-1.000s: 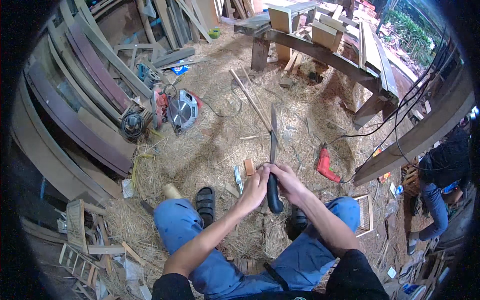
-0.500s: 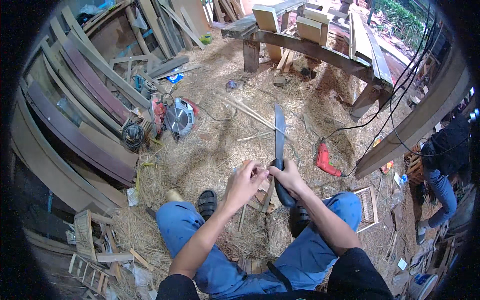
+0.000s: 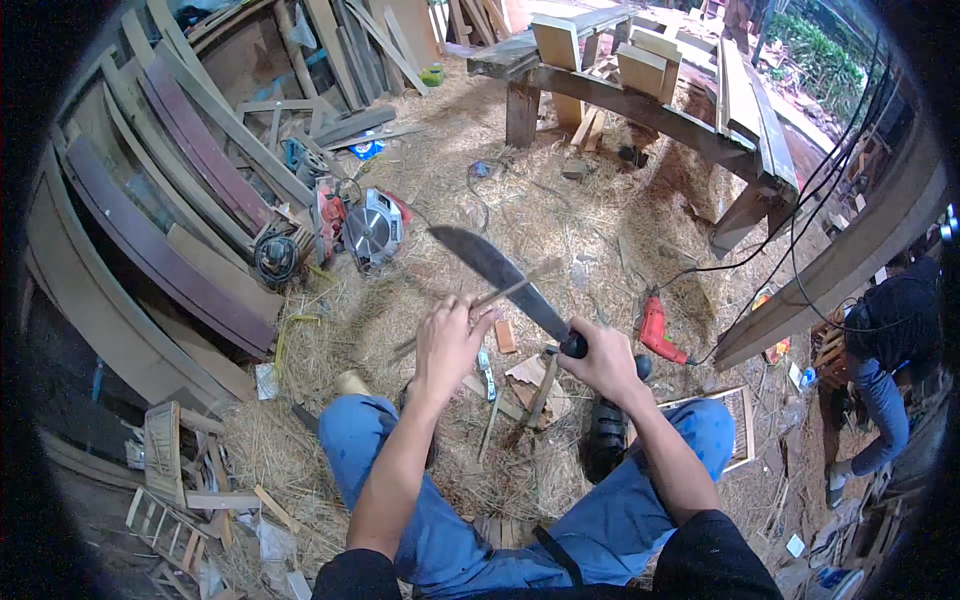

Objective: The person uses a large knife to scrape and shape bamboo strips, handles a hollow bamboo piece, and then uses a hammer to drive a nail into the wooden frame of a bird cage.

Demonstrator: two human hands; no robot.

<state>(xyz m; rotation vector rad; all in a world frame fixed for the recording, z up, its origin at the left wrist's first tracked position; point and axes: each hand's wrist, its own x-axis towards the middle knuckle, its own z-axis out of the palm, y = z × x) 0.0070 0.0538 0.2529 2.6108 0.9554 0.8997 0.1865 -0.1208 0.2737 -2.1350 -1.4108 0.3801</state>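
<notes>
My left hand point(image 3: 448, 338) is closed round a thin wooden strip point(image 3: 543, 269). The strip slants up to the right, and its other end shows left of the hand. In my right hand point(image 3: 604, 364) is a large knife point(image 3: 492, 268), gripped by its black handle. Its broad dark blade points up and to the left and crosses the strip beyond my left fingers. Whether blade and strip touch, I cannot tell. Below the hands, on the shaving-covered ground, lie a small orange block point(image 3: 505, 337) and a short wooden stick point(image 3: 543, 393).
A red drill point(image 3: 654, 328) with a black cable lies to the right. Far left of my hands stands a circular saw point(image 3: 372, 231), beside leaning boards point(image 3: 150, 240). A wooden bench point(image 3: 650, 112) is at the back. Another person point(image 3: 885, 350) is at the far right.
The knife has swung from upright to tilted left, its blade now across the strip. My hands have moved apart, and the strip now slants up to the right instead of up to the left.
</notes>
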